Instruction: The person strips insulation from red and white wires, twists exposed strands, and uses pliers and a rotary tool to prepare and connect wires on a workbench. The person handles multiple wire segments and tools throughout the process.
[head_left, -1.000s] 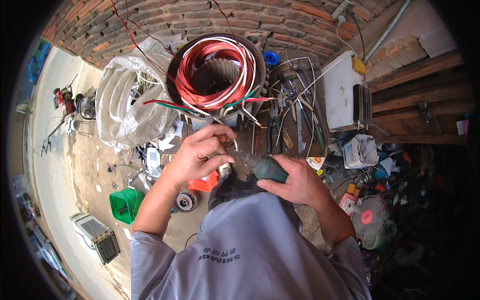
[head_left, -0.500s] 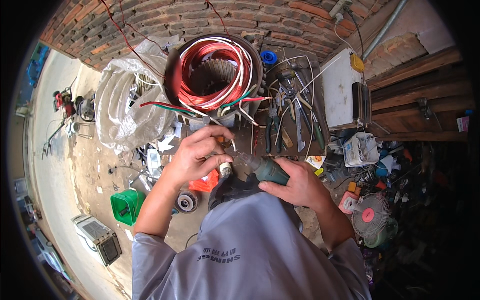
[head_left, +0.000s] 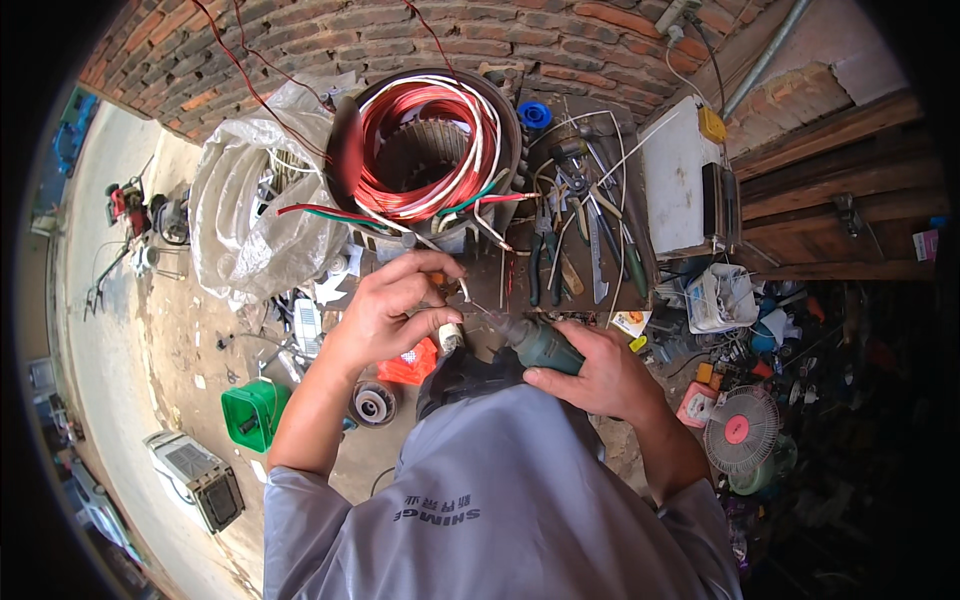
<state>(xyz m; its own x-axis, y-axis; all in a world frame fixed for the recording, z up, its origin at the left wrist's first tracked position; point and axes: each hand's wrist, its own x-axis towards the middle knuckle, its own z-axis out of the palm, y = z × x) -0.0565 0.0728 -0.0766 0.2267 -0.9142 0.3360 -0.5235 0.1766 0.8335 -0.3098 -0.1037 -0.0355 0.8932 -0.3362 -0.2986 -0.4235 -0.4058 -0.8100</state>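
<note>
My left hand point(head_left: 405, 312) is raised in front of the motor stator, thumb and fingers bent in a pinch around a short piece of white wire point(head_left: 463, 290). My right hand point(head_left: 600, 365) wraps a dark green power tool point(head_left: 546, 346), whose narrow nose points left toward the wire. A thin tip shows at the nose, close to my left fingertips; whether it touches the wire I cannot tell. Beyond my hands stands the motor stator point(head_left: 515, 135) on the workbench point(head_left: 480, 285). Red copper windings point(head_left: 385, 185) fill it, and red, green and white leads hang from its front.
Pliers point(head_left: 543, 255) and several other hand tools lie on the bench's right side. A clear plastic bag point(head_left: 230, 230) sits left of the stator. On the ground are a green bucket point(head_left: 255, 410) and a round metal part point(head_left: 373, 404). A fan point(head_left: 741, 430) stands among clutter at right.
My right hand and the power tool have shifted slightly to the right, away from my left fingertips. My left hand stays nearly still, pinching the wire.
</note>
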